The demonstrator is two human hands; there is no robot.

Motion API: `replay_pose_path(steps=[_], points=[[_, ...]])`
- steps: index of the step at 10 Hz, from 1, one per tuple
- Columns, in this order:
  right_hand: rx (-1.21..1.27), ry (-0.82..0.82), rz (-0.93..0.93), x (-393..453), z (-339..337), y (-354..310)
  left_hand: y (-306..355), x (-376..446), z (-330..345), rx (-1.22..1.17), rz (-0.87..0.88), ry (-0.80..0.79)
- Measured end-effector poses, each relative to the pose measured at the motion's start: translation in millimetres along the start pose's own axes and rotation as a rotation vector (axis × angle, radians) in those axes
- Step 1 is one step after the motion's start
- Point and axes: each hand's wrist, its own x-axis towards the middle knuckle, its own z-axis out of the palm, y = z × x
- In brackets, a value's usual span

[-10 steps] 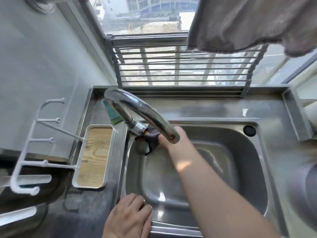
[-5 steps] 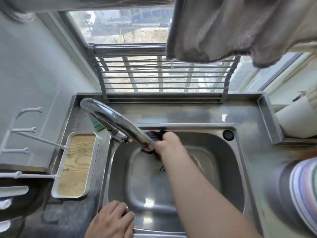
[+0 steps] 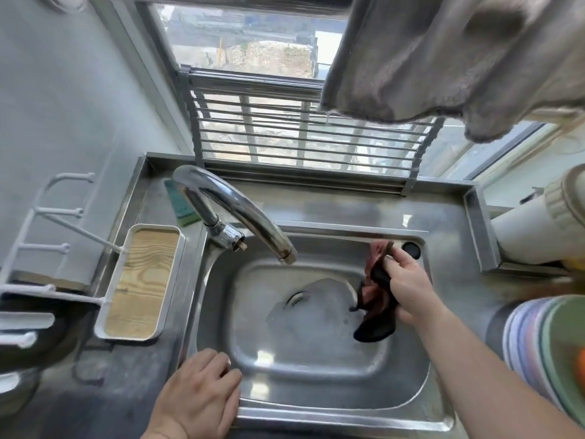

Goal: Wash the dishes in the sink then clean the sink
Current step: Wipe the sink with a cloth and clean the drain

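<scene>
The steel sink [image 3: 316, 403] holds no dishes; soapy water lies around its drain [image 3: 297, 298]. My right hand [image 3: 408, 288] grips a dark red-and-black cloth [image 3: 376, 307] against the basin's right inner wall, just below the black overflow hole [image 3: 411, 250]. My left hand [image 3: 202, 399] rests flat on the sink's front left rim, holding nothing. The curved chrome faucet [image 3: 240, 210] arches over the basin from the left, its spout above the basin's back left part.
A white tray with a wooden insert [image 3: 141, 280] and a white hook rack [image 3: 47, 236] sit left of the sink. A green sponge [image 3: 180, 204] lies behind the faucet. Stacked plates [image 3: 538, 343] stand at the right. A grey towel [image 3: 443, 58] hangs overhead, above a roll-up rack [image 3: 304, 137].
My right hand has carried the cloth from the back left of the basin, under the faucet, across to the right wall. My left hand has stayed on the front rim.
</scene>
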Motion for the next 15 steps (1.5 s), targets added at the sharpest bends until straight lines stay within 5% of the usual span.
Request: replay_pose_path(steps=[1, 2, 3, 4, 5, 6, 7, 8, 10, 11, 12, 15], points=[[-1.097, -0.404, -0.354, 6.6, 20.6, -21.8, -0.4, 0.2, -1.0, -0.016, -0.001, -0.009], [-2.285, -0.709, -0.304, 29.7, 38.7, -20.0, -0.8, -0.9, -2.9, -0.007, -0.011, -0.015], [-2.693, -0.629, -0.260, 46.8, 6.0, -0.1, 0.3, -1.6, -1.5, -0.005, -0.009, -0.016], [-2.769, -0.604, -0.057, 29.0, -37.8, 44.9, -0.3, -2.4, 0.2, -0.002, -0.006, -0.027], [-2.646, -0.760, 0.333, -22.8, -29.9, 100.1, 1.4, -2.0, -1.4, 0.002, -0.019, -0.047], [-2.032, -0.808, 0.571, -41.2, 5.5, 106.6, 1.2, -2.3, -1.7, 0.006, -0.020, -0.061], [-1.601, -0.733, 0.465, -41.2, 23.7, 80.4, 0.8, -2.2, -2.4, 0.012, -0.016, -0.059], [-1.454, -0.734, 0.443, -56.7, 25.5, 73.9, 1.1, -0.9, -2.9, 0.011, -0.022, -0.059], [-1.870, -0.947, 0.240, -72.8, -42.3, 36.0, 0.3, 0.1, -4.0, 0.013, -0.010, -0.041], [-2.324, -0.858, -0.098, -74.4, -55.4, 34.2, 1.6, 0.0, -4.2, 0.022, -0.003, -0.043], [-2.193, -0.820, 0.088, -64.0, -31.0, 46.2, 1.7, -0.8, -4.2, 0.020, -0.009, -0.050], [-0.238, -0.547, 0.682, -63.2, 24.5, 81.0, 2.0, 1.1, -5.1, 0.009, -0.028, -0.043]])
